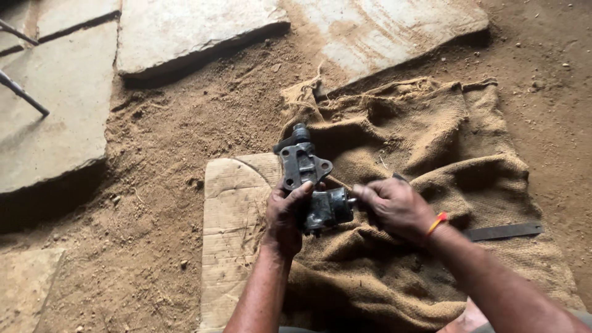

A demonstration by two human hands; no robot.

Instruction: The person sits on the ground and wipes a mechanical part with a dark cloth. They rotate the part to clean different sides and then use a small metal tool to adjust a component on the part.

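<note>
A dark grey cast-metal housing [303, 168] with bolt holes and a round neck on top is held above a wooden board [231, 216]. My left hand [285, 214] grips its lower body from the left, thumb across the front. At the housing's right end, my right hand [394, 206] pinches a small metal part with its fingertips. A red and yellow band sits on my right wrist. What lies under my right palm is hidden.
A crumpled burlap sack [431, 148] covers the sandy ground to the right. A flat dark metal bar [502, 232] lies on the sack by my right forearm. Stone slabs [61, 92] lie at the top and left, with thin metal rods [21, 92] at the far left.
</note>
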